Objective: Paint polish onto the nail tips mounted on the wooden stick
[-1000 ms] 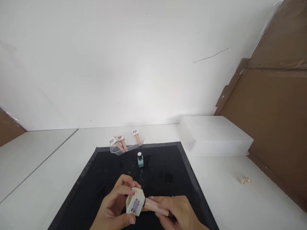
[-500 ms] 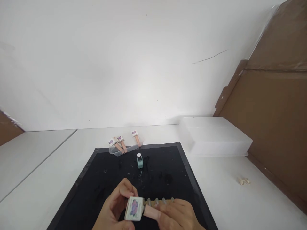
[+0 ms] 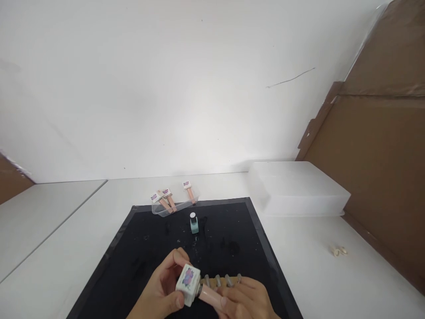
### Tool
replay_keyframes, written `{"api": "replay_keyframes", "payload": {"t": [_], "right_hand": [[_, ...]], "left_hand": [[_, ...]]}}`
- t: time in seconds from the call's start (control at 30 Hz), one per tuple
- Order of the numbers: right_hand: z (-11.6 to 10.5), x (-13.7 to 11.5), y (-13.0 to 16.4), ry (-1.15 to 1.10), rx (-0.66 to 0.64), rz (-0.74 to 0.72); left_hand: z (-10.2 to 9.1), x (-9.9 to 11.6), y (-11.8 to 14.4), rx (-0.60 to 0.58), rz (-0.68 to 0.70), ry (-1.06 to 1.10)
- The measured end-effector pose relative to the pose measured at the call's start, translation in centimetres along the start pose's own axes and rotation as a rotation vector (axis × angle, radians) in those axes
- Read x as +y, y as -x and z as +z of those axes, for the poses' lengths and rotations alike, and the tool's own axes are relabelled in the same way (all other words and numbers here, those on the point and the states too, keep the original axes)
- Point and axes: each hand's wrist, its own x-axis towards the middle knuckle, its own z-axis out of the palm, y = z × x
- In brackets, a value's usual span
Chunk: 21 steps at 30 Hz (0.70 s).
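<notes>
Pink bottle point(image 3: 210, 296) pinched by right hand point(image 3: 245, 301), left hand point(image 3: 162, 292) gripping its cap point(image 3: 188, 284).

A mint bottle point(image 3: 194, 223) stands on the black mat point(image 3: 139, 248) (a clear tray point(image 3: 172, 206), perhaps plastic, just behind).

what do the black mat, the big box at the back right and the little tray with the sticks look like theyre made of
Black mat: seemingly matte rubber or foam, dull black, speckled with pale flecks, with a flat raised border.
Big box: probably frosted translucent plastic, milky with soft edges.
Little tray: clear glossy plastic, since the mat edge shows through its wall.
Sticks in it: pink stems with white printed heads; material unclear.
</notes>
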Motion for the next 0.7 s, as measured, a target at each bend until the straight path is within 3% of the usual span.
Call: {"api": "replay_keyframes", "payload": {"t": [0.2, 0.3, 0.37, 0.43, 0.57, 0.7], "right_hand": [[0.0, 0.0, -0.5, 0.153, 0.025, -0.065], [0.4, 0.2, -0.3, 0.096, 0.022, -0.037], [0.5, 0.4, -0.1, -0.020, -0.058, 0.026], [0.2, 0.5, 0.1, -0.197, -0.183, 0.170], [-1.1, 0.2, -0.1, -0.538, -0.468, 0.668], [-1.9, -0.5, -0.5, -0.868, -0.538, 1.068]], "left_hand": [[-0.8, -1.1, -0.3, -0.046, 0.076, -0.062], [-1.4, -1.7, -0.3, -0.053, 0.133, -0.128], [-1.7, -1.9, -0.2, -0.043, 0.151, -0.159], [-1.8, -1.8, -0.1, -0.042, 0.158, -0.169], [-1.6, -1.3, -0.1, -0.059, 0.144, -0.125], [-1.0, -0.6, -0.4, 0.022, 0.078, -0.078]]}}
